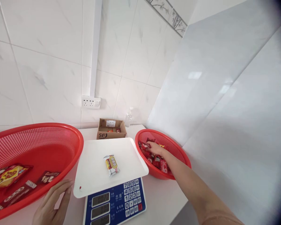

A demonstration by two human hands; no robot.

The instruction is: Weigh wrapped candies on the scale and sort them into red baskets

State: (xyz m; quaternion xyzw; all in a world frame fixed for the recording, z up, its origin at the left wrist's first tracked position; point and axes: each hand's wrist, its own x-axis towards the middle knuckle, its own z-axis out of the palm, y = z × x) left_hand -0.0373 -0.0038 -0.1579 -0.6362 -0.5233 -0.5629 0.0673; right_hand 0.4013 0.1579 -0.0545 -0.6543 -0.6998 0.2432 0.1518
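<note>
My right hand (155,147) reaches into the small red basket (175,147) on the right and rests among several red snack packets (159,162); its fingers are curled on a packet, though how firmly I cannot tell. My left hand (51,201) lies flat with fingers stretched out on the table, touching the rim of the large red basket (44,137) at the left. Between the baskets stands an electronic scale (114,203) with a white weighing tray (96,168). One small yellow and red snack packet (111,165) lies on the tray.
The large basket holds a yellow packet (7,175) and dark brown packets (48,177). An open cardboard box (111,128) and a clear plastic bottle (128,117) stand at the back by the tiled wall. A wall socket (91,102) is above. The table edge runs at right.
</note>
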